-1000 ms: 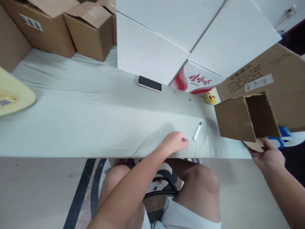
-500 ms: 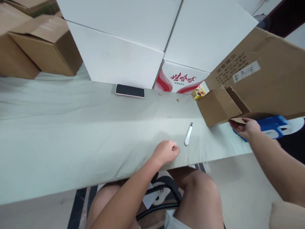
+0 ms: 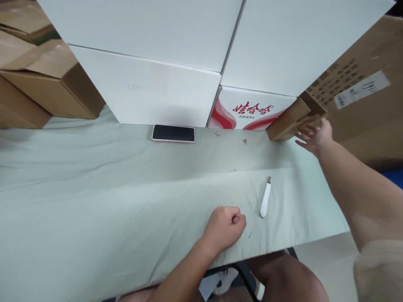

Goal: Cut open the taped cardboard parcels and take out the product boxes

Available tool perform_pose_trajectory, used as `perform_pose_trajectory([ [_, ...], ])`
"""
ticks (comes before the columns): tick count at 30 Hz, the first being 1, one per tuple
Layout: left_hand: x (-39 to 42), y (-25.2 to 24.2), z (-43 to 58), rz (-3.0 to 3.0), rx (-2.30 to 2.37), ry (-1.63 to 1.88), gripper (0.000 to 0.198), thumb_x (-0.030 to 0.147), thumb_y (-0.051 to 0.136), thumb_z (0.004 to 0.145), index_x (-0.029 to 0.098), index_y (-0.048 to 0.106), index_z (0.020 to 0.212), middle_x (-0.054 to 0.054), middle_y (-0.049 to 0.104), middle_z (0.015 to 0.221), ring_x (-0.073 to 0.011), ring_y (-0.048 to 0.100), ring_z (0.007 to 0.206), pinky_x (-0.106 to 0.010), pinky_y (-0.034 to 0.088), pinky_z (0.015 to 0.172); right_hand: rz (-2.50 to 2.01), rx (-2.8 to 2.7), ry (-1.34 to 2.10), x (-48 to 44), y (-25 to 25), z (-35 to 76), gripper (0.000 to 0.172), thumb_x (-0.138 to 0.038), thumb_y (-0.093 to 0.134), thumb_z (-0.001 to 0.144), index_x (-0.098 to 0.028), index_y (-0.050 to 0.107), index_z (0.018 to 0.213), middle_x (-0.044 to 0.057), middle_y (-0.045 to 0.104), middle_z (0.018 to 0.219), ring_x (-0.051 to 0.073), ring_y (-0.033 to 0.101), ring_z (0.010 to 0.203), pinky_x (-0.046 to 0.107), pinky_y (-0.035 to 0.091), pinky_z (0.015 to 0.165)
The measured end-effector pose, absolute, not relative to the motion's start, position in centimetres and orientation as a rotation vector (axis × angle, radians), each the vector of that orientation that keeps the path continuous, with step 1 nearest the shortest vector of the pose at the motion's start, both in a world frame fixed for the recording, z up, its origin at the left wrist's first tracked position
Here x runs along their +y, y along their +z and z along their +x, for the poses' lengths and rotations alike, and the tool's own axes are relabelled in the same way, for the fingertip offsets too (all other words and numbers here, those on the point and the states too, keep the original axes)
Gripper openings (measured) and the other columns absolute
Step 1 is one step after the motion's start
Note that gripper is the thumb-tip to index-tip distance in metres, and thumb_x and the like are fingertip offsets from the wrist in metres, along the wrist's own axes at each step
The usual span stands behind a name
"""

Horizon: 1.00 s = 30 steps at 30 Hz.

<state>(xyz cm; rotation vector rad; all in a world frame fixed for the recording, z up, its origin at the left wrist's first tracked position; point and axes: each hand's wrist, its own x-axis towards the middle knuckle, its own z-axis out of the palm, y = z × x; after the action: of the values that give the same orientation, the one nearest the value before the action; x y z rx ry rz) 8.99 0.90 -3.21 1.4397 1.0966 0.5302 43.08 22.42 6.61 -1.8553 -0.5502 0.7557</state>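
My left hand (image 3: 225,228) rests in a loose fist on the cloth, with nothing visible in it. To its right lies a white utility knife (image 3: 265,199), its metal tip pointing away from me. My right hand (image 3: 315,136) is stretched out at the right, fingers spread, at the near side of a small open cardboard box (image 3: 288,119). Whether the fingers touch the box is hard to tell. The box stands against the red-and-white printed carton (image 3: 248,110).
A phone (image 3: 174,133) lies before stacked white cartons (image 3: 151,92). Brown boxes (image 3: 59,90) stand at the left, and a large cardboard sheet or box (image 3: 371,121) at the right. Small scraps (image 3: 244,141) dot the pale green tablecloth (image 3: 94,201). Something blue (image 3: 395,178) shows at the right edge.
The small box has moved back against the printed carton, and the yellow packet there is out of sight. My right hand has released the box flap and spread its fingers. My view has shifted.
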Motion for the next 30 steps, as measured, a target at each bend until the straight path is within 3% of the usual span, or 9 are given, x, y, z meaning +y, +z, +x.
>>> perform_pose_trajectory([
  [3,1.1,-3.0,8.5,1.422,1.097,0.528,0.036,0.024,0.051,0.082,0.020,0.028,0.055,0.007,0.025,0.052,-0.0097,0.025,0.054,-0.029,0.021,0.058,-1.883,-0.776,1.046,23.6,5.9,41.4,0.067,-0.068,0.020,0.099,-0.018,0.057,0.127,0.024,0.052,0.149,0.022,0.065,0.116,0.039,0.050,0.089],
  [5,1.2,-3.0,8.1,1.415,1.101,0.536,0.036,0.025,0.052,0.082,0.020,0.028,0.055,0.007,0.025,0.052,-0.0099,0.025,0.054,-0.029,0.021,0.058,-1.904,-0.846,1.167,23.4,5.2,40.0,0.068,-0.066,0.017,0.100,-0.016,0.060,0.120,0.025,0.051,0.150,0.024,0.064,0.117,0.039,0.050,0.089],
  [11,0.7,-2.4,6.5,1.396,1.116,0.632,0.036,0.024,0.053,0.082,0.020,0.029,0.055,0.006,0.027,0.052,-0.0109,0.026,0.054,-0.029,0.021,0.058,-1.944,-0.966,1.290,21.7,4.5,32.7,0.046,-0.048,0.030,0.102,-0.019,0.064,0.096,0.017,0.069,0.118,0.019,0.070,0.084,0.033,0.049,0.078],
  [13,0.5,-1.8,5.9,1.385,1.115,0.673,0.036,0.024,0.054,0.082,0.020,0.030,0.055,0.006,0.027,0.052,-0.0115,0.025,0.055,-0.029,0.022,0.059,-1.970,-1.187,1.266,21.3,4.5,28.6,0.036,-0.038,0.034,0.100,-0.019,0.063,0.093,0.015,0.071,0.106,0.019,0.070,0.080,0.033,0.051,0.078],
  [16,0.1,-0.9,4.8,1.358,1.132,0.735,0.036,0.025,0.055,0.082,0.020,0.032,0.055,0.005,0.030,0.054,-0.0122,0.024,0.057,-0.030,0.023,0.059,-1.944,-1.596,1.212,20.6,4.3,20.7,0.019,-0.031,0.052,0.093,-0.018,0.066,0.095,0.012,0.073,0.104,0.019,0.070,0.085,0.034,0.053,0.085],
  [19,-0.3,-0.4,3.4,1.348,1.162,0.766,0.036,0.024,0.056,0.082,0.020,0.032,0.056,0.005,0.031,0.055,-0.0127,0.027,0.058,-0.030,0.024,0.060,-1.714,-2.177,1.032,19.6,3.6,11.2,0.019,-0.030,0.065,0.086,-0.021,0.071,0.102,0.008,0.074,0.109,0.022,0.068,0.099,0.039,0.051,0.099],
  [22,-0.5,-0.4,1.8,1.339,1.202,0.746,0.036,0.025,0.056,0.081,0.020,0.031,0.055,0.004,0.032,0.054,-0.0134,0.031,0.058,-0.030,0.025,0.059,-1.239,-2.684,0.703,19.7,2.4,0.8,0.033,-0.028,0.058,0.089,-0.022,0.067,0.120,0.009,0.072,0.116,0.025,0.067,0.103,0.043,0.052,0.101],
  [25,-0.8,-0.7,-0.1,1.306,1.223,0.725,0.033,0.026,0.057,0.079,0.021,0.033,0.056,0.004,0.037,0.053,-0.0136,0.034,0.056,-0.030,0.025,0.058,-1.079,-2.727,0.444,21.8,1.7,-9.1,0.050,-0.028,0.053,0.093,-0.020,0.051,0.143,0.013,0.066,0.129,0.027,0.065,0.112,0.048,0.052,0.103],
  [30,-1.1,-1.0,-2.7,1.297,1.243,0.750,0.022,0.017,0.058,0.071,0.021,0.043,0.056,0.002,0.042,0.056,-0.0176,0.052,0.066,-0.030,0.031,0.063,-0.970,-2.539,0.059,26.3,2.4,-19.7,0.052,-0.039,0.059,0.094,-0.014,0.049,0.139,0.018,0.042,0.149,0.041,0.039,0.144,0.069,0.030,0.117],
])
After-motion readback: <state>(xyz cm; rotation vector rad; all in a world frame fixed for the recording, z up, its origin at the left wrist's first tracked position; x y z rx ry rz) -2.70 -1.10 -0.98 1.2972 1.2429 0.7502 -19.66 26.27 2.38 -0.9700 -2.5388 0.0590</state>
